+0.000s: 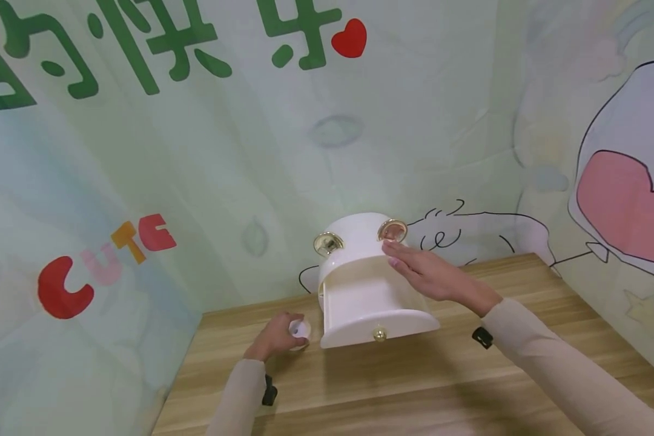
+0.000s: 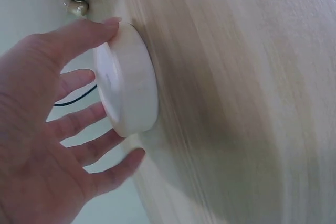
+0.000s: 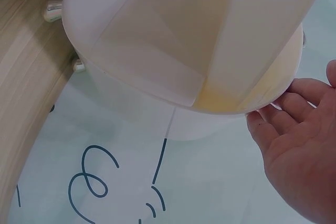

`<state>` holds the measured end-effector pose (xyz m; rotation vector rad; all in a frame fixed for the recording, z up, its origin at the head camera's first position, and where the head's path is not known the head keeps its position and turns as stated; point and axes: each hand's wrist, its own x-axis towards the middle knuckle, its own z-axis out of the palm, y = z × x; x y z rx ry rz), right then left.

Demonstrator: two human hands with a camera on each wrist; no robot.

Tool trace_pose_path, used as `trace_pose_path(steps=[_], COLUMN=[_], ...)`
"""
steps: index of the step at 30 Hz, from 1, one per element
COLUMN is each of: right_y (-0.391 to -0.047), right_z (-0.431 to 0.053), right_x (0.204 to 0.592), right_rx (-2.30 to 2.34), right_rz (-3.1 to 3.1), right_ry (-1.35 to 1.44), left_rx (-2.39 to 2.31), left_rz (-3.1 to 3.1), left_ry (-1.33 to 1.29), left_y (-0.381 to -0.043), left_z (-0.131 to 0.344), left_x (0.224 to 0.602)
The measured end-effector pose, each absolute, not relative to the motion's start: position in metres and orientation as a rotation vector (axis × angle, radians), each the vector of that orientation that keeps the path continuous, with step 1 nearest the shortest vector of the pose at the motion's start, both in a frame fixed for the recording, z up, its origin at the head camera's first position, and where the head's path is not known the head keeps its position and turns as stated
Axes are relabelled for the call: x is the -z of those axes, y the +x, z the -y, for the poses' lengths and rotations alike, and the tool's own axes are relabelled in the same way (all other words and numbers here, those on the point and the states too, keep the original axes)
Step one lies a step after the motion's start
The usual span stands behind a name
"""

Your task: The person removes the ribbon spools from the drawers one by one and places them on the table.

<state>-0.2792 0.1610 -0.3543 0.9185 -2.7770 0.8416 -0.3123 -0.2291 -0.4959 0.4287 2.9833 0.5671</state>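
A white storage box (image 1: 360,233) with a rounded top and two gold-rimmed round pieces stands against the wall. Its open front part (image 1: 378,324) bears a gold knob and juts toward me. Fairly straight, the fingers of my right hand (image 1: 430,272) touch the upper right edge of the box; the right wrist view shows the fingertips (image 3: 257,119) at its rim. To the left of the box, my left hand (image 1: 278,334) holds a short, round white piece (image 2: 128,77) by its edges, thumb on one side and fingers on the other. That piece touches the table, its rim toward the camera.
The wood-grain table (image 1: 360,393) runs up to a printed cloth backdrop (image 1: 272,181) behind and at both sides. Small gold feet (image 3: 79,65) show under the box in the right wrist view.
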Motion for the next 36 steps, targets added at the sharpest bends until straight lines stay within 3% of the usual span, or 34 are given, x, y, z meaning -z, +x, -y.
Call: trace_pose_path(steps=[9, 20, 29, 36], right_y=[-0.28, -0.28, -0.28, -0.28], right_z=[-0.16, -0.162, -0.161, -0.162], right_x=[0.356, 0.353, 0.354, 0.356], right_rx=[-0.853, -0.832, -0.846, -0.851], right_rz=[2.81, 2.8, 2.775, 2.772], right_ry=[0.904, 0.888, 0.9, 0.91], left_rx=[-0.698, -1.093, -1.489, -1.663], left_rz=[-3.071, -3.251, -3.265, -3.257], left_ry=[0.511, 0.569, 0.78, 1.038], left_y=[-0.303, -0.274, -0.239, -0.207], left_z=[0.225, 0.195, 0.166, 0.138], left_x=[0.472, 0.413, 0.375, 0.373])
